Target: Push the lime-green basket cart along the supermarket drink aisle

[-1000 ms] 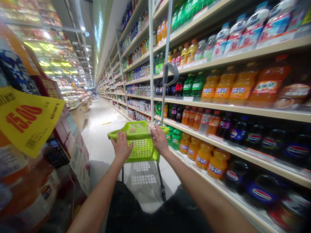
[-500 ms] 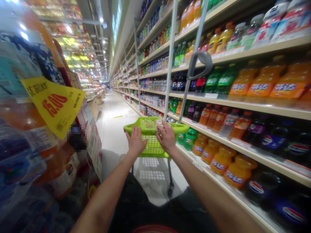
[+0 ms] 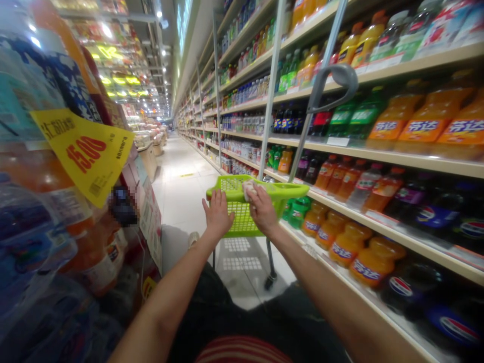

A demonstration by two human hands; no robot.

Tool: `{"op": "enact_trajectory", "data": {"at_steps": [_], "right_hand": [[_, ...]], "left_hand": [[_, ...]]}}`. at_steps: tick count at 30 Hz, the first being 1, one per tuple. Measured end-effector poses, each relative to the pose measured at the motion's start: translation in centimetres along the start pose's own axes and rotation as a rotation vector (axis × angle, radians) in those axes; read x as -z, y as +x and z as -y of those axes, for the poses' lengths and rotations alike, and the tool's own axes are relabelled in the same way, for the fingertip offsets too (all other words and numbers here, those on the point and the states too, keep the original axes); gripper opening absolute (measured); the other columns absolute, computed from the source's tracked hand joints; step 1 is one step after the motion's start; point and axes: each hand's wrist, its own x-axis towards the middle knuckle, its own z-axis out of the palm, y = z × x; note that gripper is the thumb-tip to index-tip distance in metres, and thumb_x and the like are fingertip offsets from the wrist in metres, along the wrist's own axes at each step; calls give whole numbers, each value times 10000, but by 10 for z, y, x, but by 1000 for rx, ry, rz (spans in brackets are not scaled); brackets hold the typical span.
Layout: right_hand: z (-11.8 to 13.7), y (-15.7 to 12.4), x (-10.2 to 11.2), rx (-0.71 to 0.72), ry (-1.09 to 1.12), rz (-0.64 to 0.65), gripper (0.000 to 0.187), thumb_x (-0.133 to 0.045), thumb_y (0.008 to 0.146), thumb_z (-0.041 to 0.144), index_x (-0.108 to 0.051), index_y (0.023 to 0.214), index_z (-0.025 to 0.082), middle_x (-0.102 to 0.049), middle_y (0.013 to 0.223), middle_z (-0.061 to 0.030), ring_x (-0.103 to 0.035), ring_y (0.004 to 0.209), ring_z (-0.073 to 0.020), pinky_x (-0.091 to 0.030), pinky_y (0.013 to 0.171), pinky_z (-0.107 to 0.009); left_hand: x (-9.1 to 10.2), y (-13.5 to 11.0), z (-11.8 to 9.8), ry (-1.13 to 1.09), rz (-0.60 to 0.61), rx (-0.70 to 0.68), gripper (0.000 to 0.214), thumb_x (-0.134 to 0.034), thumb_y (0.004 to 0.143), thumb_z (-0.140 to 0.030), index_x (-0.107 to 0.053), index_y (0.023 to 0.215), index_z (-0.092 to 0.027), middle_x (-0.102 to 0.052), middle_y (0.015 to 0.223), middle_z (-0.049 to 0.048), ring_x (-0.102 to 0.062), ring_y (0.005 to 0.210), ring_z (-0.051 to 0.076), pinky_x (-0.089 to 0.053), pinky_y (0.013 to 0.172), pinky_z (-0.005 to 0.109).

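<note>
A lime-green basket trolley (image 3: 282,192) stands in the aisle ahead of me, its grey handle (image 3: 333,80) rising up to the right. My left hand (image 3: 218,217) rests on the basket's near rim, fingers pointing forward and laid over the edge. My right hand (image 3: 262,212) grips the same rim further right, fingers curled round a small whitish crumpled thing (image 3: 248,187) that I cannot name.
Long shelves (image 3: 378,156) of orange, green and dark soda bottles run along the right. On the left stands a stack of large bottles with a yellow price sign (image 3: 85,154). A pale tiled aisle (image 3: 185,186) stretches ahead between them.
The trolley and both hands have shifted right and slightly up in view as I move along the aisle. The grips on the rim look unchanged.
</note>
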Motion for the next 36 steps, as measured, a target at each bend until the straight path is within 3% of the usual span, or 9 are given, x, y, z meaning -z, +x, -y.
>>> {"op": "enact_trajectory", "data": {"at_steps": [3,10,18,25,31,36], "right_hand": [[8,3,-5,38,-6,41,411,-388,809,135,-519,1193,203,-411,1350,-85,-295,1287,-231,-311,1032,-471],[-17,5,7,-109,-42,-21,473,-406,790,134,-458,1254,210,-363,1385,-73,-287,1288,-244,-293,1033,-502],[20,10,-11,19,-20,91,458,-376,787,94,-523,1203,213,-441,1334,-70,-310,1281,-219,-310,1036,-441],[-11,8,2,-90,-94,-49,493,-406,766,68,-475,1242,175,-393,1365,-96,-273,1296,-231,-307,1032,-461],[16,8,-10,13,-89,60,395,-469,786,161,-535,1176,160,-409,1347,-126,-268,1295,-259,-289,1027,-468],[18,10,-12,-61,-117,-7,332,-474,824,232,-559,1139,176,-423,1337,-124,-282,1288,-255,-279,1022,-471]], "left_hand": [[0,0,-4,-5,-2,-44,655,-441,782,-363,-265,1366,-124,-237,1454,102,-137,1349,253,-101,1058,568],[0,1,-14,-32,-4,-76,643,-455,771,-333,-283,1358,-133,-243,1453,96,-145,1349,243,-103,1060,561],[0,1,-14,-17,-8,-101,636,-450,768,-316,-292,1354,-129,-261,1446,94,-162,1347,238,-123,1062,550],[1,6,1,-34,-6,4,656,-458,768,-302,-265,1361,-97,-241,1448,125,-196,1339,240,-197,1053,518],[4,7,-4,-37,7,-11,629,-447,772,-315,-299,1342,-93,-274,1437,116,-217,1331,233,-208,1048,520],[12,2,-8,-26,-12,-68,603,-475,757,-295,-345,1319,-119,-347,1403,122,-277,1301,251,-217,1044,499]]}}
